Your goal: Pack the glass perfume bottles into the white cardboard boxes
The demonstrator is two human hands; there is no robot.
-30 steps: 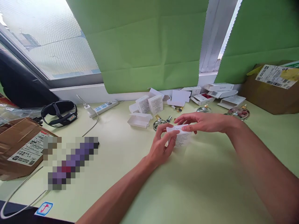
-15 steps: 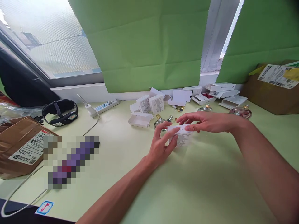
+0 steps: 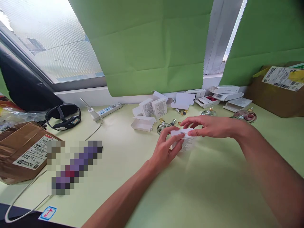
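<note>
A small white printed carton stands on the pale green table, held between both hands. My left hand grips its left side with thumb and fingers curled round it. My right hand comes in from the right, its fingertips pinched on the carton's top edge. Just behind the carton lie a round glass bottle with a gold neck and a few small metal caps.
More white cartons, some open, lie scattered along the window sill side. Other glass bottles sit at the right, near a brown cardboard box. At the left are a parcel, a black head strap and a power strip with cable.
Both hands stay on the carton with only slight finger shifts; the left thumb has slid a little along its top. The view has drifted slightly.
</note>
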